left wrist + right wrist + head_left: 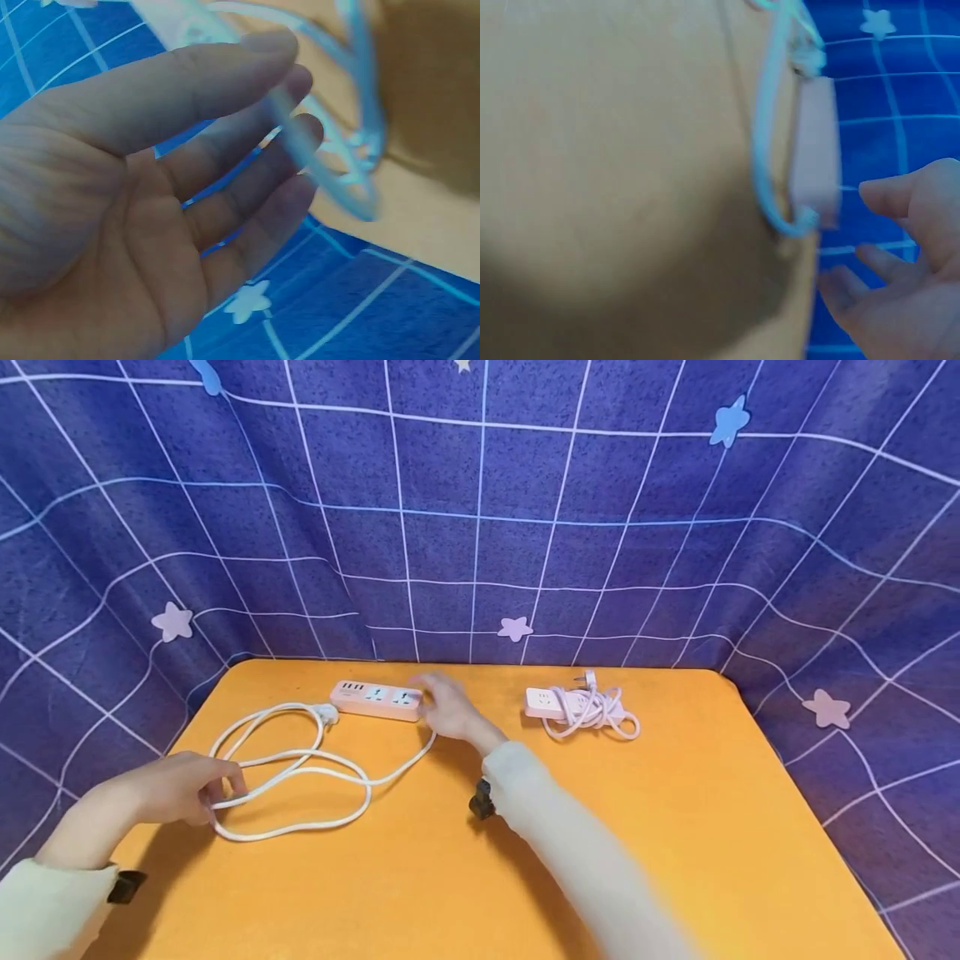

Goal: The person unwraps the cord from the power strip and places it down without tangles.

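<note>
White: noted a looped cord (367,782) caught lightly between thumb and fingers of the left hand (176,789). Saw the right hand (450,706) loosely open beside the end of a pink power strip (375,701); could not confirm contact. Found cord and strip on an orange tabletop (420,877) before creased blue grid fabric (442,543). Logged a second strip (538,702) to the right, wrapped in pale cable (594,706).

the left hand (168,785) bends its fingers opposite the thumb; the right arm (577,839) stretches farther forward, right hand (452,708) with thumb and fingers parted.
</note>
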Motion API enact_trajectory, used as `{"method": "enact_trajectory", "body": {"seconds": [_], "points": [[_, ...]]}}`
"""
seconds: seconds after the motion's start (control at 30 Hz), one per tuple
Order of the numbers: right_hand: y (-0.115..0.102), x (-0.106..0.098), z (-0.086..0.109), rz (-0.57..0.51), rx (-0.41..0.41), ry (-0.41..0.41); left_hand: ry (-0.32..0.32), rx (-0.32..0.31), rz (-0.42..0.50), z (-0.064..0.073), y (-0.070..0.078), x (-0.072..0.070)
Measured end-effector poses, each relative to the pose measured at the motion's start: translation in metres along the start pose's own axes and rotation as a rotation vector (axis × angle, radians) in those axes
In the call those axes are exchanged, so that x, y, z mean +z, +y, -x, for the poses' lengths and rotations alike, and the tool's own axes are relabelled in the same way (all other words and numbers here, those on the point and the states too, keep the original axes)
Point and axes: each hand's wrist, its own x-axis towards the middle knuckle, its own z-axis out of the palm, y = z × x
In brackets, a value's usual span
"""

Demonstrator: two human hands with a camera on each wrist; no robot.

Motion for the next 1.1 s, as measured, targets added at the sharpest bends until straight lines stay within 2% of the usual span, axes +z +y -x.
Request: {"method": "enact_trajectory", "body": {"seconds": [0.1, 0.27, 0.33, 0.47, 0.6, 0.7, 0.93, 1.1], "points": [[-0.004, -0.031, 0.008, -0.01, -0.057, 0.006, 0.046, 0.036, -0.087, -0.003, 0.006, -0.008], [-0.005, -0.09, 0.034, -0.054, -0.122, 0.048, 0.199, 0.068, -0.255, -0.018, 0.023, -0.02], [-0.001, -0.113, 0.048, -0.07, -0.135, 0.081, 0.249, 0.054, -0.27, -0.026, 0.032, -0.024], [0.011, -0.157, 0.08, -0.073, -0.136, 0.155, 0.383, 0.081, -0.283, -0.043, 0.05, -0.029], [0.028, -0.193, 0.113, -0.09, -0.094, 0.238, 0.536, 0.137, -0.274, -0.062, 0.069, -0.03], [0.044, -0.211, 0.135, -0.101, -0.065, 0.317, 0.606, 0.172, -0.237, -0.078, 0.083, -0.03], [0.082, -0.232, 0.18, -0.139, 0.03, 0.463, 0.636, 0.189, -0.068, -0.122, 0.123, -0.024], [0.109, -0.232, 0.2, -0.143, 0.096, 0.472, 0.648, 0.225, 0.041, -0.152, 0.149, -0.015]]}}
